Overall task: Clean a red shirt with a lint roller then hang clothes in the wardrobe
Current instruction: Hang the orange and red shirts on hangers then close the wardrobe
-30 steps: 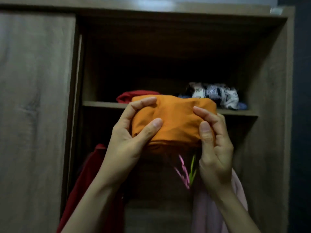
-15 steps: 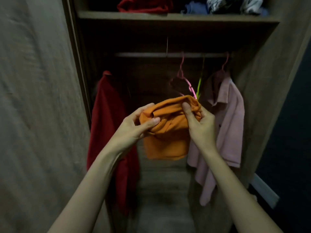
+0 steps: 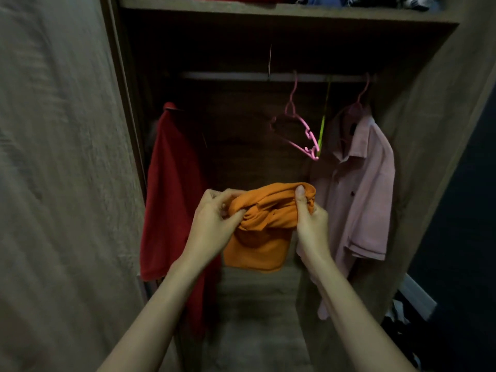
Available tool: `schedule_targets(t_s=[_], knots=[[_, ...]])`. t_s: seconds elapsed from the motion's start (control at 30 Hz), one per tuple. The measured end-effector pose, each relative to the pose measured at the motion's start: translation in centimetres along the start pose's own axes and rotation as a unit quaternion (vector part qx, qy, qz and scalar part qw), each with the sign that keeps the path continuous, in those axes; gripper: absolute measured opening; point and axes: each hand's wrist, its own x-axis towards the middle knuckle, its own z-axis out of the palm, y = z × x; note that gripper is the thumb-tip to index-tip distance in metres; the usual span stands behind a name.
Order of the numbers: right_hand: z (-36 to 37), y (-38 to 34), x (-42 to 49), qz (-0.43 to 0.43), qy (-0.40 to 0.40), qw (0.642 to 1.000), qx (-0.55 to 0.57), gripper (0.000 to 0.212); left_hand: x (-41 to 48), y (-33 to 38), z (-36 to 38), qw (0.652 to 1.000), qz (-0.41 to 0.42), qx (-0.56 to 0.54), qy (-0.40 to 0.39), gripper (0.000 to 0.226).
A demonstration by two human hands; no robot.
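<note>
A bunched orange garment (image 3: 257,245) hangs in front of the open wardrobe, part of it drooping below my hands. My left hand (image 3: 212,224) grips its left side and my right hand (image 3: 311,224) pinches its right upper edge. A red shirt (image 3: 171,194) hangs at the left of the rail (image 3: 228,76). A pink shirt (image 3: 365,189) hangs at the right on a pink hanger. Between them an empty pink hanger (image 3: 298,130) and a green hanger (image 3: 323,124) dangle from the rail.
The wardrobe's sliding door (image 3: 59,183) fills the left side. A shelf (image 3: 268,10) above the rail carries folded clothes. The right wardrobe wall (image 3: 434,130) stands close to the pink shirt. Dark clutter lies on the floor at the lower right (image 3: 402,326).
The orange garment came down from shelf height to below the rail. My view tilted downward, and the garment has loosened, with a flap hanging under my hands.
</note>
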Motion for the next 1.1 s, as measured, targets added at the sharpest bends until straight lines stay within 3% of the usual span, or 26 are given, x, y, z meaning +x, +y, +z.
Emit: schedule_targets(t_s=[0.13, 0.23, 0.3, 0.4, 0.47, 0.57, 0.63, 0.77, 0.83, 1.0, 1.1], knots=[[-0.3, 0.2, 0.3, 0.028, 0.011, 0.999, 0.021, 0.050, -0.2, -0.8, -0.1, 0.990, 0.097, 0.103, 0.006, 0.048], [-0.4, 0.1, 0.1, 0.041, 0.011, 0.999, 0.024, 0.051, -0.4, -0.2, -0.3, 0.990, 0.137, 0.006, -0.031, 0.045], [-0.4, 0.0, -0.2, 0.047, 0.015, 0.998, 0.025, 0.054, -0.9, 0.0, -0.1, 0.988, 0.103, -0.079, -0.082, 0.049], [-0.5, -0.3, -0.7, 0.060, 0.014, 0.997, 0.045, 0.061, -1.7, -0.2, 0.6, 0.990, 0.021, -0.082, -0.116, 0.057], [-0.4, -0.3, -1.0, 0.067, 0.005, 0.997, 0.047, 0.059, -2.0, -0.3, 1.1, 0.989, -0.018, -0.083, -0.118, 0.040], [-0.4, -0.2, -1.3, 0.067, -0.029, 0.996, 0.054, 0.039, -2.1, -0.3, 1.7, 0.993, -0.052, -0.071, -0.076, 0.004], [-0.8, -0.2, -1.5, 0.046, -0.064, 0.995, 0.056, 0.029, -2.0, -0.5, 2.1, 0.991, -0.096, -0.086, -0.038, 0.009], [-1.3, 0.0, -2.0, -0.022, -0.071, 0.997, 0.035, 0.038, -1.4, -0.8, 2.3, 0.957, -0.213, -0.198, 0.004, 0.032], [-1.2, 0.2, -2.4, -0.046, -0.063, 0.997, 0.027, 0.040, -1.4, -0.8, 2.4, 0.936, -0.254, -0.245, 0.012, 0.032], [-0.9, 0.3, -2.7, -0.076, -0.046, 0.995, -0.046, 0.033, -1.5, -0.7, 2.9, 0.919, -0.265, -0.289, 0.039, 0.022], [-0.6, 0.2, -2.8, -0.072, -0.059, 0.992, -0.090, 0.045, -1.4, -0.5, 2.9, 0.931, -0.235, -0.273, 0.056, 0.014]])
